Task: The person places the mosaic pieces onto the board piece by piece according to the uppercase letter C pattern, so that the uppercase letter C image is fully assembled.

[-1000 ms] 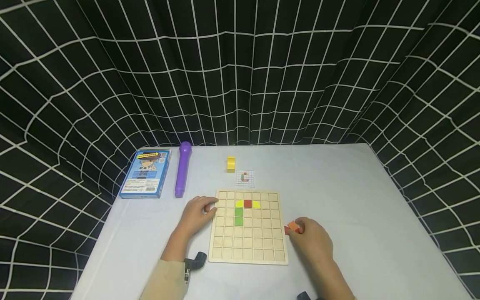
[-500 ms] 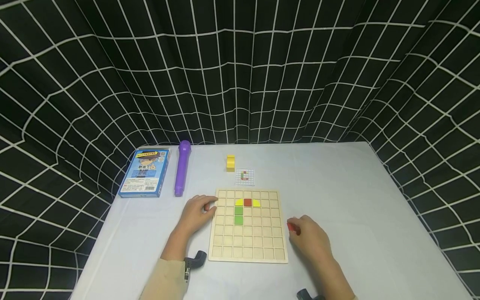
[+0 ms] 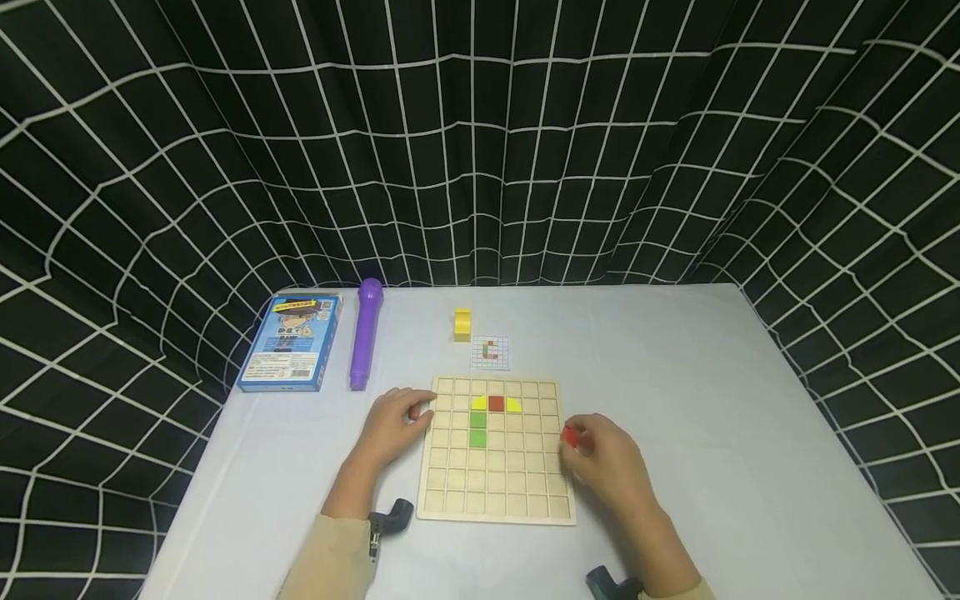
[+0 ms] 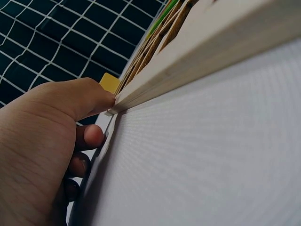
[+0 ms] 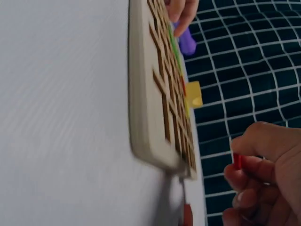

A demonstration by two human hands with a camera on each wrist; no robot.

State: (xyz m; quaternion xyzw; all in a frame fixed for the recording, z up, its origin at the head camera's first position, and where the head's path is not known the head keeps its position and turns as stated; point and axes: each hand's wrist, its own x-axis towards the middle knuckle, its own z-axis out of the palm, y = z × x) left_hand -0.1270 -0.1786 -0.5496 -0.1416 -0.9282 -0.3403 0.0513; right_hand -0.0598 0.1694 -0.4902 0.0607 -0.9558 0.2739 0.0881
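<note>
A wooden grid board (image 3: 517, 483) lies on the white table. Its upper rows hold a red square (image 3: 496, 404) between two yellow pieces (image 3: 478, 405), with two green squares (image 3: 477, 428) below them. My left hand (image 3: 401, 421) rests on the table, thumb (image 4: 89, 96) against the board's left edge (image 4: 155, 80). My right hand (image 3: 594, 457) hovers at the board's right edge and pinches a small red piece (image 3: 570, 436), which shows between the fingers in the right wrist view (image 5: 237, 161). A small pattern card (image 3: 491, 352) lies just beyond the board.
A yellow block (image 3: 462, 323) stands behind the card. A purple pen-shaped device (image 3: 365, 333) and a blue box (image 3: 288, 342) lie at the back left. A small reddish piece (image 5: 187, 214) lies on the table beside the board. Black grid-patterned curtain surrounds the table.
My right hand has moved up and left from the table to the board's right edge, carrying the red piece. The orange piece it held earlier is out of sight. The left hand has stayed put.
</note>
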